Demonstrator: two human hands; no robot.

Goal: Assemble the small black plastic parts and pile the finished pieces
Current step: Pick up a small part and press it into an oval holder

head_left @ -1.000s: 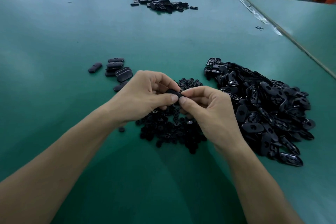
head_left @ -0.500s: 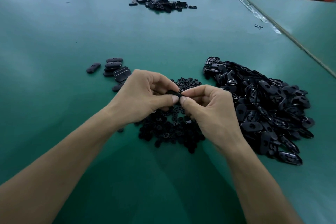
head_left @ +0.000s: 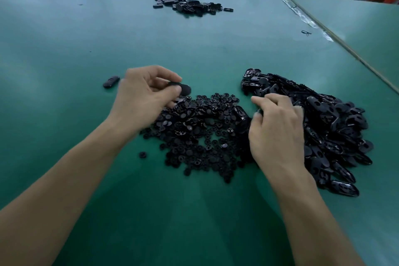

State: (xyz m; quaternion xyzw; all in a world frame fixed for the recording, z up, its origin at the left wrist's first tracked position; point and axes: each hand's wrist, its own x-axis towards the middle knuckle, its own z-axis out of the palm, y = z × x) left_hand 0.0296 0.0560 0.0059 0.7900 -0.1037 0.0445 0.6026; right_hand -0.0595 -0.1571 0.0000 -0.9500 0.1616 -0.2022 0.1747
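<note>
A bare left forearm (head_left: pixel 64 179) is seen at 7 o'clock, and a bare right forearm (head_left: pixel 313 211) at 5 o'clock. The left hand (head_left: pixel 144 95) and right hand (head_left: pixel 278 131) are likewise uncovered (fingernails trimmed short, where seen).

Left hand (head_left: pixel 143 98), right hand (head_left: pixel 278 129), apart

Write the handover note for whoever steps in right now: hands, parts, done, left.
Left hand pinches an oval piece. Right hand is on the shell pile; grip unclear.
Round parts lie between the hands; a lone piece, seemingly finished, lies left of the left hand.
Left: set the held piece down, then work through both piles.
</note>
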